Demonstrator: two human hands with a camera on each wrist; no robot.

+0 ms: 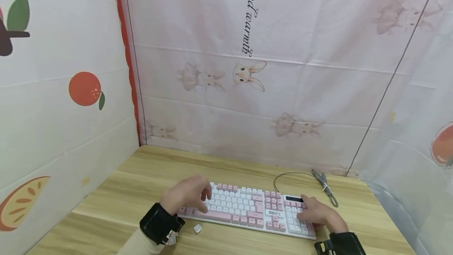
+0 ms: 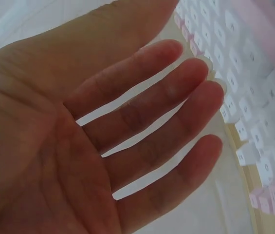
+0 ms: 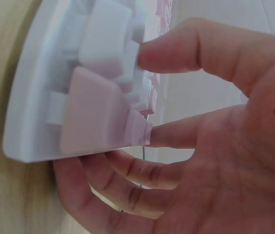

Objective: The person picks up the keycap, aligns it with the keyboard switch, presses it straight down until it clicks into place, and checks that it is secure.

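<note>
A white and pink keyboard [image 1: 244, 222] lies on the wooden table. Over its left end is my left hand [image 1: 189, 195], with the fingers relaxed and slightly bent; the left wrist view shows the palm and spread fingers [image 2: 176, 126] holding nothing, beside the rows of keys. At the opposite end, my right hand [image 1: 316, 212] grips the keyboard's side. In the right wrist view the thumb [image 3: 171, 53] rests against the white keys, while several fingers curl along and under the edge near a pink key [image 3: 93, 112].
Near the keyboard's front left lie a loose white keycap [image 1: 197, 228] and another pale keycap [image 1: 171, 240] beside my left wrist. A bundled cable [image 1: 325, 184] sits behind the right end. Printed curtains [image 1: 212, 101] enclose the table [image 1: 116, 196] at the back and sides.
</note>
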